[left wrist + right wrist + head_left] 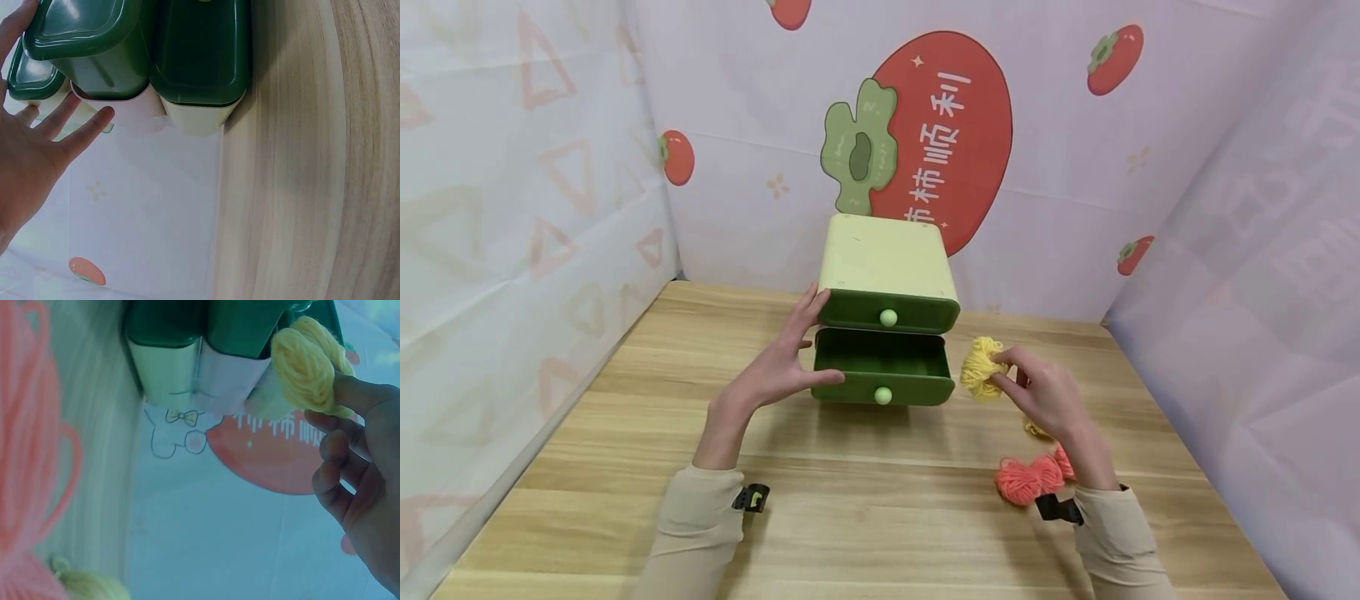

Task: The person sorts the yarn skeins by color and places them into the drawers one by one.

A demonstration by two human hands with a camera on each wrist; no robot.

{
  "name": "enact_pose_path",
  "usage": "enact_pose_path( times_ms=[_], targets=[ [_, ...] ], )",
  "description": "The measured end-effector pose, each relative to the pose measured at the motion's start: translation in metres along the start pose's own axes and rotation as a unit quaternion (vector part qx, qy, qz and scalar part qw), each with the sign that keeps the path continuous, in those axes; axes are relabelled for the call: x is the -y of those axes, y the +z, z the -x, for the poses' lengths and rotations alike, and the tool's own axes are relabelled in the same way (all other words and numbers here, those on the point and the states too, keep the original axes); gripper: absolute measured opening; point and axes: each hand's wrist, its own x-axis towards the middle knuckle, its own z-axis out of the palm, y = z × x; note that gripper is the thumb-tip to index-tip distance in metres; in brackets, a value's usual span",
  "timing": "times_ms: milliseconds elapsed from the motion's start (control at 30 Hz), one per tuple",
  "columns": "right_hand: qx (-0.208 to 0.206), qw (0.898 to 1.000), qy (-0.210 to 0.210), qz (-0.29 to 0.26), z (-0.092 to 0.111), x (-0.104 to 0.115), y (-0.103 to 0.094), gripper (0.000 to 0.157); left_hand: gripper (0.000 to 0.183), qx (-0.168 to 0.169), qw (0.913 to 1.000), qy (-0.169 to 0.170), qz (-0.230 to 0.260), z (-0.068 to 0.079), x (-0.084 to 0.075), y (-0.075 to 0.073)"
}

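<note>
A small cabinet (887,258) with a cream top and green drawer fronts stands against the back wall. Its middle drawer (850,388) is pulled out, and the part of its inside that shows holds nothing. My left hand (771,367) is spread at the cabinet's left side, thumb by the drawer front, fingertips by the upper drawer (850,309); exact contact is unclear. To the right of the drawer, my right hand (1048,396) pinches a yellow yarn bundle (981,367) between thumb and fingers, raised above the table. The left wrist view shows a lower drawer (200,56), pushed in.
Coral yarn bundles (1028,479) lie on the wooden table (865,517) below my right forearm. Another yellow yarn bundle (1037,428) is partly hidden behind that arm. Printed cloth walls (752,208) enclose the back and both sides.
</note>
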Motion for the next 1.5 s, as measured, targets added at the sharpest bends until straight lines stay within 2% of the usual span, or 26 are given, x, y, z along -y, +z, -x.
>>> enact_pose_path(
  times_ms=[133,333,433,733,933,1100,1367,1500],
  targets=[
    [-0.029,1.000,-0.006,-0.006,-0.009,0.010,0.000,0.030,0.116,0.003,1.0000,-0.001,-0.008,0.001,0.000,-0.001],
    [-0.071,0.996,-0.049,-0.015,-0.030,0.025,0.007,0.031,0.117,0.005,1.0000,-0.004,-0.007,0.000,-0.002,-0.001],
    [-0.079,0.995,-0.061,-0.023,-0.039,0.034,0.014,0.029,0.117,0.005,1.0000,-0.004,-0.007,0.000,-0.003,-0.001],
    [-0.063,0.995,-0.060,-0.045,-0.062,0.058,0.037,0.027,0.117,0.004,1.0000,-0.005,0.003,0.002,0.000,0.003],
    [-0.034,0.997,-0.043,-0.053,-0.069,0.067,0.049,0.023,0.117,0.005,1.0000,-0.004,-0.001,0.001,0.000,0.002],
    [-0.029,0.998,-0.027,-0.058,-0.073,0.071,0.053,0.024,0.116,0.006,1.0000,0.000,-0.007,0.000,0.000,-0.001],
    [-0.011,0.999,-0.034,-0.003,-0.076,0.074,0.058,0.022,0.117,0.003,1.0000,-0.003,-0.008,0.000,0.001,-0.003],
    [-0.010,1.000,-0.021,-0.001,-0.075,0.076,0.061,0.022,0.117,0.005,1.0000,-0.003,-0.005,0.000,0.000,0.000]
  ],
)
